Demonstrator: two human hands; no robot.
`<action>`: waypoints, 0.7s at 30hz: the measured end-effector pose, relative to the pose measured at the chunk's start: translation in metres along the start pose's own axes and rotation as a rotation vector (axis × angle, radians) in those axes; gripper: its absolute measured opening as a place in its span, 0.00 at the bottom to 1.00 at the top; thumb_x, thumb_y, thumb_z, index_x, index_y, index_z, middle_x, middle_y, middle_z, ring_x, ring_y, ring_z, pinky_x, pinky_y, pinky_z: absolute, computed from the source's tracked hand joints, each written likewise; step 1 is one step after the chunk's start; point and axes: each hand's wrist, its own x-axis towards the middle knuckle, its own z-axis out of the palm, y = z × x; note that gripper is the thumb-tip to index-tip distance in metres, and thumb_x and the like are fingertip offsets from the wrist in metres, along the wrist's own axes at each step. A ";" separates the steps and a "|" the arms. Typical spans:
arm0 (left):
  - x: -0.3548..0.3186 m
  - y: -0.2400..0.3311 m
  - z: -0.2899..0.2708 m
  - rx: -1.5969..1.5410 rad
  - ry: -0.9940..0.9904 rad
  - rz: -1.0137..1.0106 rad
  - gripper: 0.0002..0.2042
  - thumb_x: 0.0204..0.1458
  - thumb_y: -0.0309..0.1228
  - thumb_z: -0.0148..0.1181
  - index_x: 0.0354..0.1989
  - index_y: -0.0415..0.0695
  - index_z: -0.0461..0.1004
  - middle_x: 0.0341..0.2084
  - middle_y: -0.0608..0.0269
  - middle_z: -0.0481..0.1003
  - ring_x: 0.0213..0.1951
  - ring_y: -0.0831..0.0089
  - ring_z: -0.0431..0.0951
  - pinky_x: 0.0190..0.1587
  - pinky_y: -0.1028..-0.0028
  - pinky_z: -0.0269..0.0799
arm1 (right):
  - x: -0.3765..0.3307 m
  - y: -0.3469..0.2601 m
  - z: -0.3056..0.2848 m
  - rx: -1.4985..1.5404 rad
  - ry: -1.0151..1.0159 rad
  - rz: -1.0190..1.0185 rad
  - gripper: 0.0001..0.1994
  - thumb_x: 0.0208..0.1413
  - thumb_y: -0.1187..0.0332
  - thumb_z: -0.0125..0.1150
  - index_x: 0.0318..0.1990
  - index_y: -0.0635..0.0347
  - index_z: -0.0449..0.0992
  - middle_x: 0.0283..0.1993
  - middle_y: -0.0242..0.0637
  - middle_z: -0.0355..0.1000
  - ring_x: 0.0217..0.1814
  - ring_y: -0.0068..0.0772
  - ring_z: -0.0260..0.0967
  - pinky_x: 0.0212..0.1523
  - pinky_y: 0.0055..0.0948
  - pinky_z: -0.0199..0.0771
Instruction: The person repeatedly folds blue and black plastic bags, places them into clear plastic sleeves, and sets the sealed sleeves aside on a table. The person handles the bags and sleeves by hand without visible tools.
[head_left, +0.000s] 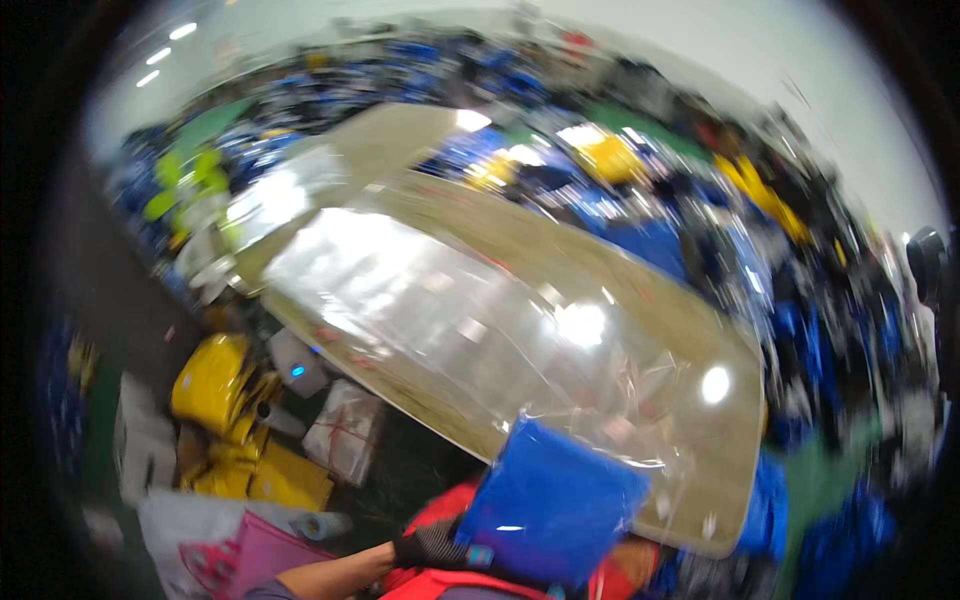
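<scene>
A flat blue package (555,500), square and wrapped in shiny clear plastic, is held up in front of my body at the near edge of the table. My left hand (435,548), in a dark glove, grips its lower left side, with the fingers partly under it. At the package's lower right edge is my right hand (635,562), mostly hidden and blurred, so its fingers cannot be made out. Beyond the package, clear plastic bags (400,290) lie spread along the tabletop (690,320).
Yellow bags (215,385), a white device with a blue light (297,365) and a tied plastic-wrapped bundle (345,430) stand left of the table. A green fan (190,185) is farther back. Blurred heaps of blue and yellow packages (610,155) lie beyond the table.
</scene>
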 end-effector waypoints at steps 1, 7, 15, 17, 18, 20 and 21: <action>0.010 -0.001 0.000 0.058 0.058 -0.076 0.35 0.52 0.40 0.65 0.65 0.39 0.57 0.59 0.53 0.66 0.60 0.67 0.64 0.62 0.64 0.60 | -0.015 0.005 -0.008 0.031 0.028 -0.010 0.35 0.54 0.51 0.63 0.62 0.65 0.61 0.58 0.48 0.67 0.60 0.39 0.65 0.58 0.36 0.65; 0.064 0.054 -0.008 0.156 0.026 -0.444 0.30 0.49 0.41 0.68 0.58 0.41 0.66 0.45 0.59 0.74 0.49 0.71 0.73 0.52 0.73 0.69 | -0.039 0.036 -0.039 -0.268 -0.011 0.033 0.34 0.54 0.45 0.60 0.59 0.64 0.67 0.52 0.50 0.72 0.57 0.40 0.69 0.56 0.37 0.67; 0.077 0.059 0.011 0.189 -0.083 -0.051 0.38 0.46 0.34 0.70 0.65 0.41 0.57 0.58 0.56 0.66 0.56 0.63 0.68 0.60 0.64 0.63 | 0.007 -0.040 -0.076 0.558 -0.082 -0.099 0.37 0.50 0.46 0.66 0.59 0.65 0.66 0.54 0.45 0.72 0.57 0.34 0.68 0.58 0.33 0.67; 0.072 0.064 0.012 0.008 -0.141 -0.290 0.41 0.45 0.36 0.71 0.66 0.41 0.55 0.60 0.56 0.64 0.58 0.63 0.67 0.61 0.63 0.61 | 0.007 -0.052 -0.069 0.311 -0.139 0.085 0.36 0.51 0.47 0.65 0.60 0.65 0.65 0.54 0.45 0.72 0.58 0.33 0.66 0.59 0.34 0.66; 0.071 0.070 0.010 -0.050 -0.185 -0.216 0.41 0.44 0.37 0.70 0.66 0.41 0.56 0.59 0.55 0.65 0.58 0.64 0.67 0.60 0.64 0.63 | 0.003 -0.053 -0.064 0.230 -0.074 0.170 0.36 0.52 0.47 0.64 0.61 0.65 0.64 0.54 0.45 0.71 0.59 0.33 0.65 0.60 0.34 0.65; 0.075 0.077 0.005 0.079 0.047 -0.312 0.39 0.45 0.38 0.69 0.65 0.41 0.57 0.56 0.54 0.67 0.54 0.64 0.71 0.55 0.67 0.69 | -0.009 -0.044 -0.057 0.307 -0.178 0.191 0.35 0.51 0.49 0.66 0.59 0.66 0.65 0.53 0.45 0.72 0.56 0.33 0.68 0.56 0.34 0.69; 0.078 0.077 0.006 -0.112 0.043 -0.245 0.37 0.45 0.36 0.68 0.64 0.41 0.58 0.55 0.54 0.68 0.52 0.64 0.71 0.54 0.68 0.70 | -0.016 -0.035 -0.055 0.316 -0.240 0.254 0.35 0.51 0.50 0.66 0.59 0.67 0.66 0.53 0.45 0.72 0.54 0.33 0.69 0.55 0.34 0.70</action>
